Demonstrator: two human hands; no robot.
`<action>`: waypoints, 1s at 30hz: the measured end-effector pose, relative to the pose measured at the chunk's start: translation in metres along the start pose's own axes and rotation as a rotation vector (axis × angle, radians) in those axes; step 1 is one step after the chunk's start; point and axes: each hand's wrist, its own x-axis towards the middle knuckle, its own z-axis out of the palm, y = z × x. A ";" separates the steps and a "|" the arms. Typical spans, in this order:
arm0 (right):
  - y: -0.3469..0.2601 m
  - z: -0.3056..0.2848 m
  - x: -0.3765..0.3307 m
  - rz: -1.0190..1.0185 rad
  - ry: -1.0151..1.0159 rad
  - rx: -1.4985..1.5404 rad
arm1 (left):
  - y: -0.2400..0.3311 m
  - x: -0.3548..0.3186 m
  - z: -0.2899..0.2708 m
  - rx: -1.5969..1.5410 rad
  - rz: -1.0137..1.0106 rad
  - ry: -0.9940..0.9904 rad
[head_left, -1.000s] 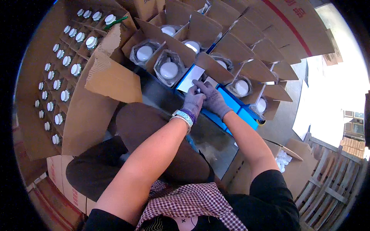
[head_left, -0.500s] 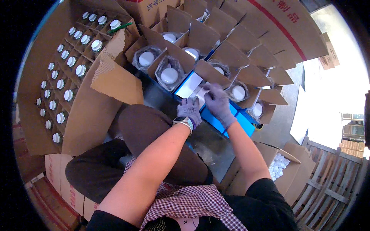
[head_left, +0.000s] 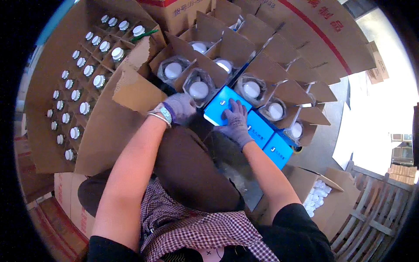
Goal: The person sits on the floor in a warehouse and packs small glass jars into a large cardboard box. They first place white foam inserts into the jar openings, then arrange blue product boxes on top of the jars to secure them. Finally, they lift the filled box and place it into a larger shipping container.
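Three blue boxes (head_left: 227,98) stand in a row in front of a carton with cardboard dividers (head_left: 244,42). My right hand (head_left: 237,124), in a grey glove, rests with fingers spread on the lid of the leftmost blue box, which is closed. My left hand (head_left: 180,108), gloved too, is curled at the carton's near edge, left of that box. Whatever its bent fingers may hold is hidden. White-capped jars (head_left: 199,90) in clear plastic wrap sit in the carton's compartments, just beyond both hands.
On the left, a big divided carton (head_left: 100,144) holds rows of white-capped bottles (head_left: 99,81), with a torn flap (head_left: 137,94) beside my left wrist. To the right are an open box of small white pieces (head_left: 316,196) and a slatted wooden pallet (head_left: 371,214).
The leftmost box showed its white inside; now its blue lid covers it. My left hand has moved left, away from it. My right hand now lies flat on the lid.
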 end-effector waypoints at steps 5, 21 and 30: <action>-0.017 0.028 0.005 0.073 0.125 -0.001 | -0.060 -0.007 0.000 -0.355 -0.076 0.778; -0.036 0.025 0.001 -0.017 -0.034 -0.211 | -0.107 -0.005 0.049 -0.058 -0.031 0.892; -0.058 0.005 0.049 -0.150 0.093 0.336 | -0.082 0.021 0.063 0.028 0.071 0.867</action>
